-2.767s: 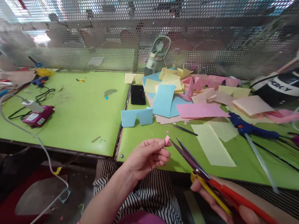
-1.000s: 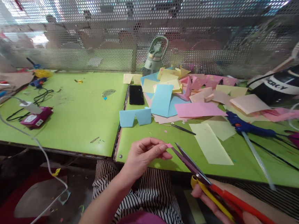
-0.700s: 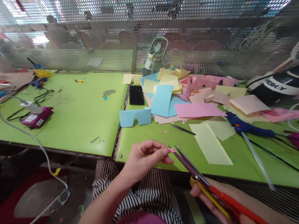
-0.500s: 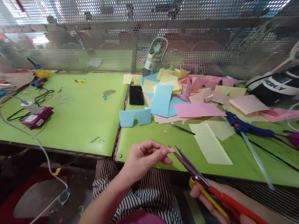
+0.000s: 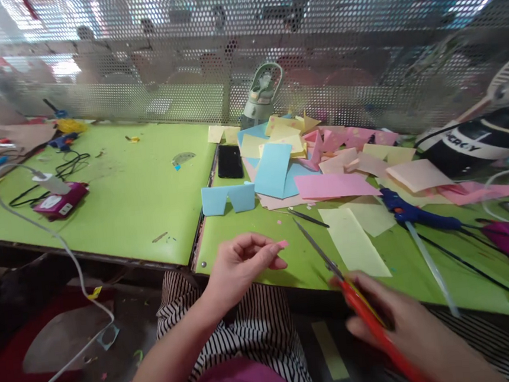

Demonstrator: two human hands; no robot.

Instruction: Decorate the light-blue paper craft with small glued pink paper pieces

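My left hand [image 5: 242, 266] hovers over the front edge of the green table [image 5: 130, 196] and pinches a tiny pink paper scrap [image 5: 282, 244] between thumb and forefinger. To its right, my right hand [image 5: 404, 329] grips the red and yellow handles of the scissors [image 5: 332, 267]; the hand is blurred by motion. The blades are closed and point up and left over the table, apart from the scrap. A yellow paper strip [image 5: 352, 242] lies just beyond the blades.
A heap of coloured paper sheets [image 5: 324, 167], a black phone [image 5: 229, 161], a blue cut-out [image 5: 228, 198], a blue glue gun [image 5: 412, 216] and a water bottle [image 5: 261, 95] lie ahead. A magenta device [image 5: 59, 203] with cables sits left. A perforated metal screen [image 5: 242, 49] backs the table.
The scissors' blades have closed and swung right, away from the pink scrap. My right hand has turned over and risen toward the table. The left hand has barely moved.
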